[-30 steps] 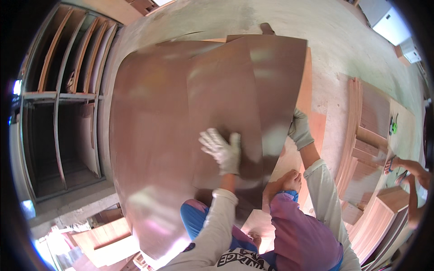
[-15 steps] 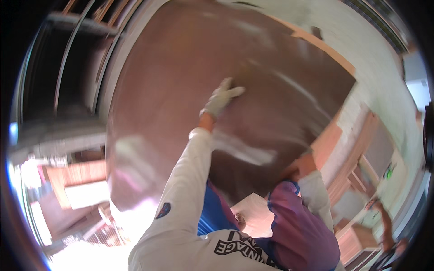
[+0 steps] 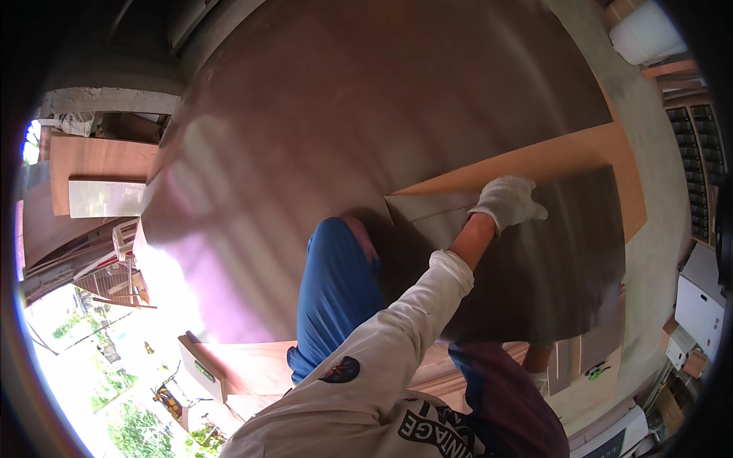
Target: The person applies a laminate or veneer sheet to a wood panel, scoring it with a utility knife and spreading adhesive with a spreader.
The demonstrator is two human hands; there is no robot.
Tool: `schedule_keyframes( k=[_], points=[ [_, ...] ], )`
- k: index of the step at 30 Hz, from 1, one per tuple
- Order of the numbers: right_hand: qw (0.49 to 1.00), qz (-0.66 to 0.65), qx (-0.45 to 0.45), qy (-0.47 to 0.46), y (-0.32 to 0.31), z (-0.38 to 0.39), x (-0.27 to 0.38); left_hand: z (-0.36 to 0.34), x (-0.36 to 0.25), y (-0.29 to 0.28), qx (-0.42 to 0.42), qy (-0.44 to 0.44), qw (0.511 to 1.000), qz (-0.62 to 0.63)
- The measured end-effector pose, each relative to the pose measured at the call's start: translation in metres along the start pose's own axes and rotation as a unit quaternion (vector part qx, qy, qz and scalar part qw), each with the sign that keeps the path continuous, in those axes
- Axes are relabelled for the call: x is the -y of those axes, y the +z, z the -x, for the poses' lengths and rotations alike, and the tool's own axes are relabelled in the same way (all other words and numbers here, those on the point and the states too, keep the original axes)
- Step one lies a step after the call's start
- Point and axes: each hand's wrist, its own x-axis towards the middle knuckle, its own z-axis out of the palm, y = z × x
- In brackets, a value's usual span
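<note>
A large dark brown, glossy sheet (image 3: 382,91) spreads over a paler wooden board (image 3: 443,174), which shows in a wedge between the sheet and a separated dark flap (image 3: 565,259). My left hand (image 3: 505,204), in a white knitted glove, is on the flap's far edge, fingers curled over it and thumb out to the right. A thin straight line runs across the flap beside the glove. My right forearm (image 3: 537,357) shows at the flap's near edge; the hand is hidden beneath the flap. My blue-trousered left knee (image 3: 336,263) rests on the sheet.
Wooden boards (image 3: 103,164) are stacked at left, by a bright opening with plants (image 3: 141,424) outside. A white bucket (image 3: 647,34), dark racks (image 3: 696,168) and a white box (image 3: 699,305) line the right wall. A small green item (image 3: 595,372) lies right of my legs.
My left hand has moved right and nearer, from lying spread on the sheet to the flap's edge. The sheet now shows a split exposing the board. My left knee has come forward onto it.
</note>
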Motion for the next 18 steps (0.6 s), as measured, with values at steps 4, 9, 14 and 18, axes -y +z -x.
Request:
schedule_keyframes(
  k=[4,9,14,18],
  points=[
    [0.999,0.036,-0.017,-0.020,-0.004,0.010,0.042,0.000,0.009,-0.009,-0.012,0.077,0.997,-0.022],
    [0.994,0.098,-0.036,-0.031,0.005,0.022,0.099,0.011,0.010,-0.045,-0.015,0.103,0.988,0.110],
    [0.984,0.164,-0.058,-0.043,0.016,0.051,0.163,0.059,-0.021,-0.048,-0.082,0.172,0.920,0.342],
    [0.977,0.201,-0.056,-0.044,0.027,0.073,0.212,0.093,-0.073,-0.069,-0.109,0.242,0.933,0.243]
  ],
)
